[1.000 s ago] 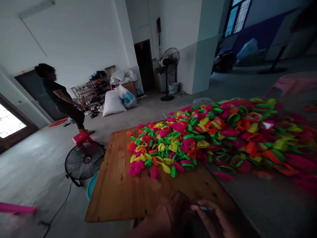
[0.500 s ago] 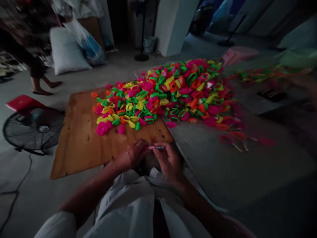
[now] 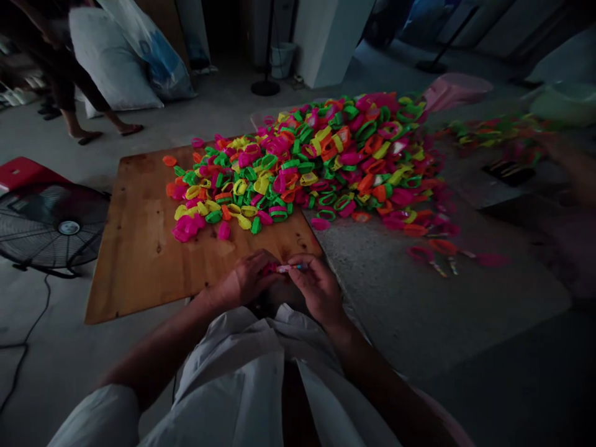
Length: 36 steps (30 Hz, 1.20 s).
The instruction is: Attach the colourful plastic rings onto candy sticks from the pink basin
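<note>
Close to my body, at the near edge of the wooden board [image 3: 135,248], both hands meet around one small item. My left hand [image 3: 249,276] is closed on a pink plastic piece [image 3: 269,268], most of it covered by the fingers. Between the thumb and fingers of my right hand [image 3: 319,288] is a thin tube [image 3: 284,269], whitish with a blue part, its left end touching the pink piece. Beyond them lies a big pile of plastic toy watches [image 3: 279,177] in pink, green, yellow and orange.
A black fan [image 3: 68,228] stands left of the board by a red stool [image 3: 28,172]. Behind, a person [image 3: 77,81] stands near white sacks [image 3: 112,68]. On the right grey surface [image 3: 395,298] lie several watches with tubes; a pink scoop-like container [image 3: 459,91] and another person's arm [image 3: 572,152] are farther back.
My hands stay together on the pink piece and tube, with more of the tube showing. The view has shifted slightly, and the person at the back left has stepped to the right.
</note>
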Each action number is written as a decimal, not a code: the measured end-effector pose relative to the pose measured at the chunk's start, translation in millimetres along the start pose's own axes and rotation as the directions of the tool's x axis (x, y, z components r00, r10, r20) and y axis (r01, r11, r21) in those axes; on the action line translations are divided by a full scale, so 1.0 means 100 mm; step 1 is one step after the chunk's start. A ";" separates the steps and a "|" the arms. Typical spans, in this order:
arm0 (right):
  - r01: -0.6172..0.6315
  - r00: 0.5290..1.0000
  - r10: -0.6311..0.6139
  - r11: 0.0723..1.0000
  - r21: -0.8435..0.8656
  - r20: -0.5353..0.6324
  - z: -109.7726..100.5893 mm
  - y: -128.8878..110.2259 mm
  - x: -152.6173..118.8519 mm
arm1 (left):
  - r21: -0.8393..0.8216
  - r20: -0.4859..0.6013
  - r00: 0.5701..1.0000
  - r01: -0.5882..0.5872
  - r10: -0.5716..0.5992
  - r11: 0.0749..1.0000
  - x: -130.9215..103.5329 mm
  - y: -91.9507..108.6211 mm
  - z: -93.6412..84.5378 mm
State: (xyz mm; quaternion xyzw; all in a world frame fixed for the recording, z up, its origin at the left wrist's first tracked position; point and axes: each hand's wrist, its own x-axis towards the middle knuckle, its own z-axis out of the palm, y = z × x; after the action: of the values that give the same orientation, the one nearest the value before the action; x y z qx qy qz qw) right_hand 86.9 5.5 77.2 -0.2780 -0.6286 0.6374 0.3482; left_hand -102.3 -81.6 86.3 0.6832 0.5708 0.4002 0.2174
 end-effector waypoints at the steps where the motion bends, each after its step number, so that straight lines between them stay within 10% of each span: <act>1: 0.026 1.000 -0.025 0.999 -0.025 0.009 -0.02 0.00 0.00 | 0.000 0.002 1.000 -0.006 0.006 1.000 0.00 0.00 0.00; 8: 0.221 0.971 -0.196 0.956 -0.192 0.140 -0.15 -0.01 0.01 | 0.073 0.082 0.996 0.008 -0.014 0.997 -0.02 0.00 -0.01; 26: 0.065 0.998 -0.063 0.983 -0.170 0.015 -0.14 0.10 0.00 | 0.021 0.104 0.993 0.056 -0.058 0.998 -0.04 -0.07 0.13; 36: -0.099 0.992 0.103 0.993 0.057 -0.076 0.00 0.26 0.08 | -0.300 -0.173 0.866 0.407 -0.469 0.863 -0.03 -0.22 0.29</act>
State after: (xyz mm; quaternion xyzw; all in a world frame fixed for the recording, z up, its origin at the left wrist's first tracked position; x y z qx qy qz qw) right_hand 79.5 12.4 51.9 -0.3249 -0.5824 0.6592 0.3474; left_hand -92.1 -74.7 51.8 0.4475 0.6778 0.4890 0.3181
